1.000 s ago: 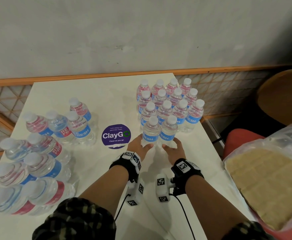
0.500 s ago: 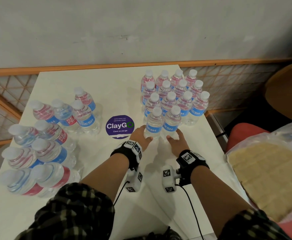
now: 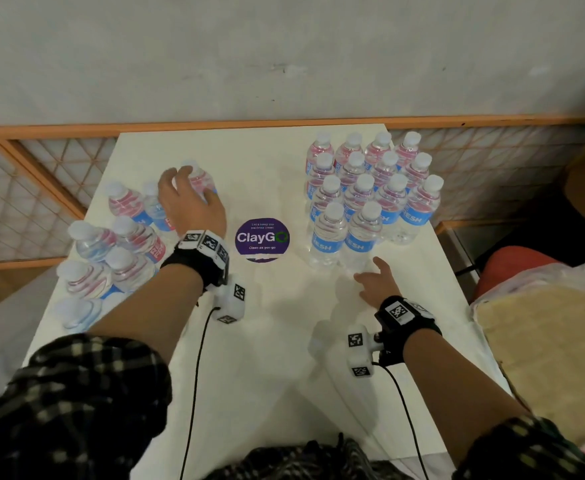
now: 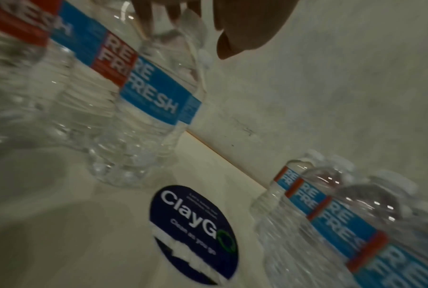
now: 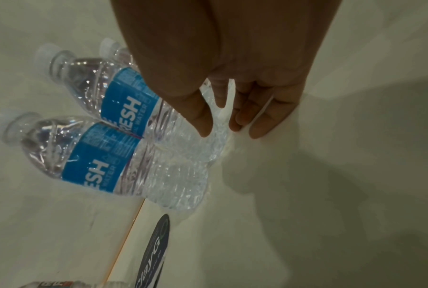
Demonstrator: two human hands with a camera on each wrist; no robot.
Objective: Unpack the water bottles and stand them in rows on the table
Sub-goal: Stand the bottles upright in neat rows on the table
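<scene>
Left hand: grip clamped on the top of one upright bottle. The fingers curl round its shoulder and neck. In the left wrist view the thumb stands just off the cap; the picture is blurred there.

Held bottle: clear, white cap, red and blue label. It stands at the far edge of a loose group at 9 to 10 o'clock from the round sticker, touching its neighbours. Bottles in that group stand unevenly, and the nearest ones are partly hidden behind the left forearm.

Right hand: grip apart, holding nothing. The fingers are relaxed and slightly spread, with tips low on the surface, just beside the base of the front pair.

Rows: fourteen upright bottles at 1 to 2 o'clock from the sticker, packed touching. Three rows of four stand behind the front pair.

Sticker: purple disc lettered "ClayGO", flat at the middle of the surface, between the two groups and apart from both.

Wrists: black bands with white marker blocks and trailing cables. Sleeves: dark checked cloth.

Bag: clear plastic over a pale flat slab, off the surface edge at 4 o'clock.

Wall: grey, at 12 o'clock, with an orange rail along its foot.
</scene>
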